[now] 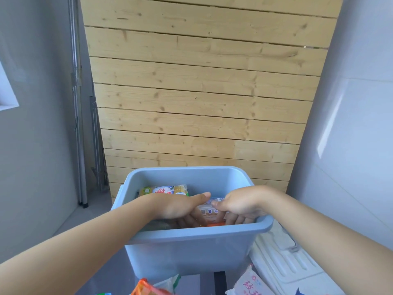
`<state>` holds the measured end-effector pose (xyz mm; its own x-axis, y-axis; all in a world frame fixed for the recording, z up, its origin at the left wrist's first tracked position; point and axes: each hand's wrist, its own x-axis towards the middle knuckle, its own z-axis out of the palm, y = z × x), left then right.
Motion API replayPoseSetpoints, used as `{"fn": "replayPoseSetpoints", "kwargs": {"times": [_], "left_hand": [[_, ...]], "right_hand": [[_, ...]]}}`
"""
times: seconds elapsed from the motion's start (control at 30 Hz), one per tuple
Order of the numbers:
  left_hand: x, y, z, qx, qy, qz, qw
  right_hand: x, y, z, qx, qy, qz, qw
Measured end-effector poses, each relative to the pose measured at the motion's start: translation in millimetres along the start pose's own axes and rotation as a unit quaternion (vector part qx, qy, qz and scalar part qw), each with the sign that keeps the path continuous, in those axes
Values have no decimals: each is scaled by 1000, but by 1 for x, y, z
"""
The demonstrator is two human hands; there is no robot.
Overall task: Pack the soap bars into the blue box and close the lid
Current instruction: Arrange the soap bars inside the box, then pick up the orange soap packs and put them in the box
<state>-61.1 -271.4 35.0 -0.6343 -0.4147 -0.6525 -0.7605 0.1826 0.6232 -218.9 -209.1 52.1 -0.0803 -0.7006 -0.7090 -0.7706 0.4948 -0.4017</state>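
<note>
The blue box [191, 250] stands open in front of me on a grey table. Both hands reach down inside it. My left hand [180, 206] and my right hand [240, 204] together grip a wrapped soap bar [209, 211] with a pale and orange wrapper, thumbs on top, fingers below it. A yellow wrapped soap bar [163, 190] lies inside against the far wall. The bottom of the box is mostly hidden by my hands.
A white lid [285, 258] lies flat to the right of the box. More wrapped soap bars sit at the near edge: an orange one [146, 288] and a pink-white one [251, 284]. A wooden slat panel [202, 92] stands behind the box.
</note>
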Motion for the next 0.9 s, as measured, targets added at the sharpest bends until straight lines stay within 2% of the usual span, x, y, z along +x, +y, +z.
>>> {"fn": "replayPoseSetpoints", "kwargs": {"times": [0.17, 0.33, 0.4, 0.53, 0.67, 0.8, 0.9], "left_hand": [[11, -5, -3, -27, -22, 1, 999], [5, -2, 0, -18, 64, 78, 995], [-3, 2, 3, -4, 108, 122, 987], [-27, 7, 14, -15, 203, 191, 960], [-63, 10, 37, -50, 286, 251, 923], [-96, 1, 67, -35, 327, 284, 900], [-109, -16, 92, -3, 340, 263, 903]], "right_hand": [[6, 2, 1, 11, 11, 9, 1000], [3, 7, 4, 27, 82, -48, 995], [-3, 9, 6, 75, 112, -82, 987], [-34, 12, 11, 213, 167, -162, 949], [-75, 18, 24, 218, 219, -224, 924], [-105, 32, 49, 219, 261, -265, 902], [-114, 42, 78, 222, 258, -271, 900]]}}
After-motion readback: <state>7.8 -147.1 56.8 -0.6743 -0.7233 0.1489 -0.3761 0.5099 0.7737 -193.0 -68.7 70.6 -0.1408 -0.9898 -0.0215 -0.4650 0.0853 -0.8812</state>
